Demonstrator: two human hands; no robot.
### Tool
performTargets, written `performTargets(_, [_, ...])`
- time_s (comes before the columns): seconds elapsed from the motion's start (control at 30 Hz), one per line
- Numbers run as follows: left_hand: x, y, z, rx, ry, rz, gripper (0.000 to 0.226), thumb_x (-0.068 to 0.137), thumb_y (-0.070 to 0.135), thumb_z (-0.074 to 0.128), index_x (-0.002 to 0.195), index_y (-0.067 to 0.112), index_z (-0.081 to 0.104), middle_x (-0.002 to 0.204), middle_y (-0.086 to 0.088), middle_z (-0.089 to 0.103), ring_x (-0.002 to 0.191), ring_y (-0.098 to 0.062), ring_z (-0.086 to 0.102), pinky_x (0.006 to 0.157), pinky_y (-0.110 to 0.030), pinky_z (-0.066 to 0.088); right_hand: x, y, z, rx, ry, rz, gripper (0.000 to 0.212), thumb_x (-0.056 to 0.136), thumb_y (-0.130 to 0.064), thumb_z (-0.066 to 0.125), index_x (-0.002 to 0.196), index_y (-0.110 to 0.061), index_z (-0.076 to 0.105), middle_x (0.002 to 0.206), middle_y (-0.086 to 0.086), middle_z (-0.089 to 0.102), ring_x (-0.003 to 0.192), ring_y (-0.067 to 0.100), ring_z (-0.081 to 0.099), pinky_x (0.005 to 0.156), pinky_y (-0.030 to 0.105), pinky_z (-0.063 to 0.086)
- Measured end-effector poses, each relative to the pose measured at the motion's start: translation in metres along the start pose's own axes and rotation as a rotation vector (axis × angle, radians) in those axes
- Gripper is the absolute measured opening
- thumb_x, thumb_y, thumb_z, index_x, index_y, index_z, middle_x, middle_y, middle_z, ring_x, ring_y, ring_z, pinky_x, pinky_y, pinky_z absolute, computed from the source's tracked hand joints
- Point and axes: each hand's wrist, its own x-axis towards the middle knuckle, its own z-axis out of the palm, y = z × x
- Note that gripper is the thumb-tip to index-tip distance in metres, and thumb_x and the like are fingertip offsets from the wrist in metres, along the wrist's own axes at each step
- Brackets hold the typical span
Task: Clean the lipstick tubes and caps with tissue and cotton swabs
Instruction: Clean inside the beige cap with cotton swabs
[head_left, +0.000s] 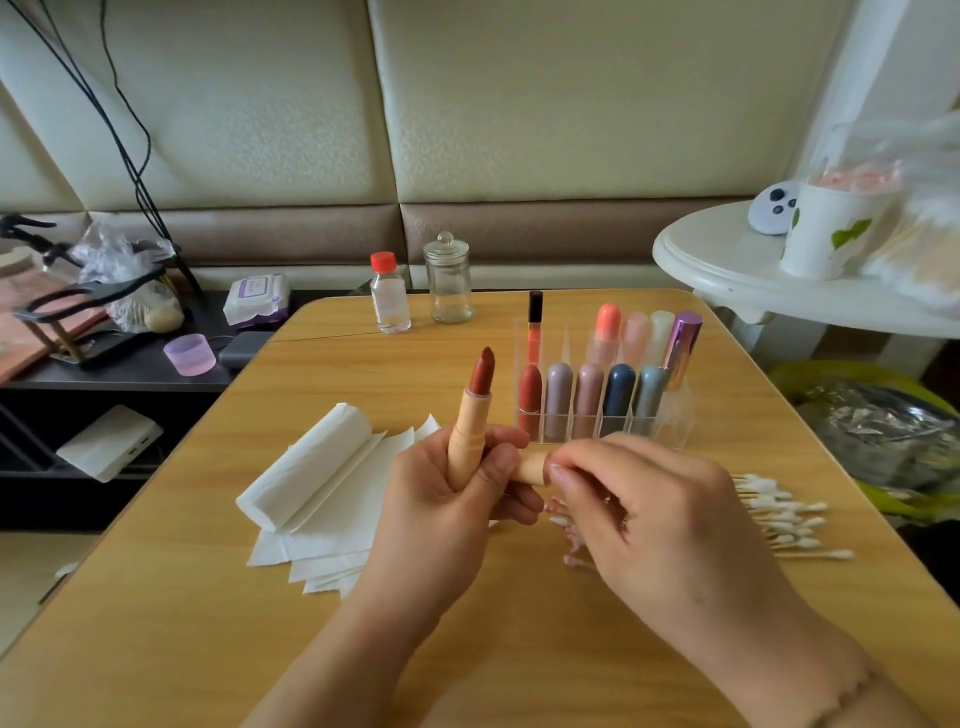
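Note:
My left hand (447, 499) grips a peach lipstick tube (467, 431) upright, its brick-red bullet wound out at the top. My right hand (639, 509) pinches the matching peach cap (532, 466) just right of the tube, at the height of its base. A roll of white tissue (306, 462) lies on several unfolded sheets to the left of my hands. A heap of cotton swabs (779, 514) lies to the right, partly hidden by my right hand; some near my fingers have pink tips.
A clear organiser (670, 415) with several capped lipsticks stands behind my hands on the wooden table (363, 364). A red-capped bottle (389, 299) and a lidded glass jar (448, 280) stand at the far edge. A white side table (727, 270) carries a paper cup on the right.

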Motion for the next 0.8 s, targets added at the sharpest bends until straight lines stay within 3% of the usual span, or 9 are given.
performTargets(0.2, [-0.003, 0.001, 0.004, -0.011, -0.025, 0.027, 0.012, 0.092, -0.003, 0.056, 0.097, 0.001, 0.065, 0.077, -0.017, 0.074, 0.072, -0.029, 0.074, 0.067, -0.027, 0.059, 0.0, -0.006, 0.005, 0.115, 0.043, 0.186, 0.013, 0.091, -0.013, 0.067, 0.08, -0.011, 0.073, 0.059, -0.008, 0.062, 0.05, 0.01, 0.062, 0.044, 0.031, 0.053])
performTargets(0.3, [-0.003, 0.0, 0.003, 0.063, -0.041, 0.086, 0.016, 0.091, -0.008, 0.057, 0.094, 0.004, 0.067, 0.08, -0.008, 0.075, 0.075, -0.027, 0.074, 0.069, -0.028, 0.059, 0.001, -0.013, 0.006, 0.295, 0.018, 0.473, 0.018, 0.09, -0.012, 0.068, 0.074, -0.018, 0.074, 0.05, -0.007, 0.062, 0.044, 0.011, 0.061, 0.048, 0.041, 0.058])
performTargets(0.4, [-0.002, 0.0, 0.002, 0.132, -0.061, 0.126, 0.013, 0.091, -0.001, 0.06, 0.093, 0.008, 0.069, 0.082, 0.0, 0.074, 0.078, -0.02, 0.073, 0.071, -0.029, 0.059, 0.007, -0.017, 0.003, 0.585, -0.15, 0.825, 0.032, 0.094, -0.011, 0.061, 0.064, -0.013, 0.07, 0.039, 0.001, 0.049, 0.032, 0.018, 0.045, 0.056, 0.051, 0.056])
performTargets(0.43, [-0.001, 0.0, 0.001, 0.144, -0.062, 0.134, 0.012, 0.09, 0.002, 0.061, 0.093, 0.01, 0.069, 0.082, 0.001, 0.074, 0.078, -0.019, 0.073, 0.071, -0.029, 0.059, 0.009, -0.017, -0.001, 0.762, -0.199, 0.956, 0.032, 0.093, -0.007, 0.061, 0.061, -0.01, 0.066, 0.04, 0.002, 0.042, 0.031, 0.018, 0.04, 0.052, 0.049, 0.049])
performTargets(0.53, [-0.001, 0.003, 0.002, 0.147, -0.073, 0.149, 0.015, 0.09, 0.0, 0.058, 0.094, 0.01, 0.069, 0.084, 0.001, 0.074, 0.078, -0.017, 0.073, 0.071, -0.027, 0.058, 0.019, -0.012, -0.01, 1.387, -0.295, 1.313, 0.004, 0.075, -0.007, 0.063, 0.078, -0.005, 0.063, 0.045, -0.003, 0.03, 0.027, 0.007, 0.031, 0.03, 0.02, 0.026])
performTargets(0.57, [0.0, 0.004, 0.002, 0.145, -0.075, 0.143, 0.017, 0.092, -0.004, 0.058, 0.093, 0.009, 0.068, 0.083, 0.002, 0.075, 0.077, -0.017, 0.073, 0.07, -0.025, 0.058, 0.021, -0.009, -0.013, 1.514, -0.301, 1.381, 0.01, 0.073, -0.007, 0.062, 0.081, -0.004, 0.061, 0.045, -0.005, 0.03, 0.025, 0.004, 0.031, 0.026, 0.016, 0.021])
performTargets(0.7, [0.001, 0.005, 0.006, 0.147, -0.053, 0.126, 0.017, 0.089, -0.006, 0.059, 0.092, 0.008, 0.069, 0.082, 0.001, 0.075, 0.074, -0.019, 0.073, 0.068, -0.024, 0.057, 0.021, 0.002, -0.017, 1.701, -0.3, 1.4, 0.016, 0.068, -0.002, 0.068, 0.075, -0.005, 0.054, 0.045, -0.005, 0.03, 0.023, 0.003, 0.031, 0.024, 0.013, 0.019])
performTargets(0.8, [0.003, 0.004, 0.003, 0.133, -0.022, 0.112, 0.018, 0.09, -0.007, 0.059, 0.092, 0.008, 0.07, 0.084, -0.006, 0.074, 0.077, -0.023, 0.073, 0.069, -0.031, 0.059, 0.02, 0.007, -0.022, 1.83, -0.371, 1.343, 0.043, 0.043, 0.011, 0.091, 0.072, 0.001, 0.062, 0.047, -0.003, 0.033, 0.024, 0.008, 0.036, 0.023, 0.016, 0.025])
